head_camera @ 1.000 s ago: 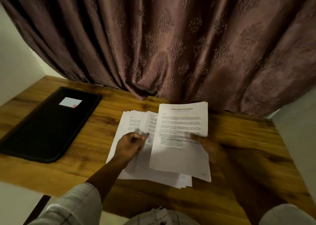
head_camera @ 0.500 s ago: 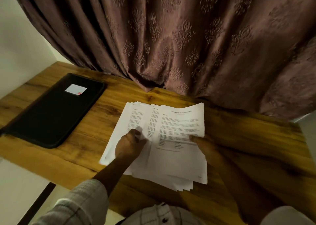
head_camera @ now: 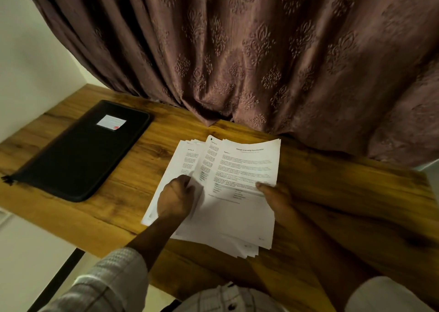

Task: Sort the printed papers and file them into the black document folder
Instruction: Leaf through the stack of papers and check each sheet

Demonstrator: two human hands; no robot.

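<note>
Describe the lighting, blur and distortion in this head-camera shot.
Head view: dim, warm light; the right hand lies in deep shadow, the left hand is lit better, and the printed papers are brightest. Head view: wide-angle distortion bows the table edge and the curtain; body text is too soft to read; the black document folder shows little detail.

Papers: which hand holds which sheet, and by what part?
Right hand pinches the top sheet at its right edge, thumb on top; left hand grips a lower sheet by its left edge.

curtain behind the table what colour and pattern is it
The curtain is brownish mauve with repeated embossed floral motifs; the head view shows it.
</note>
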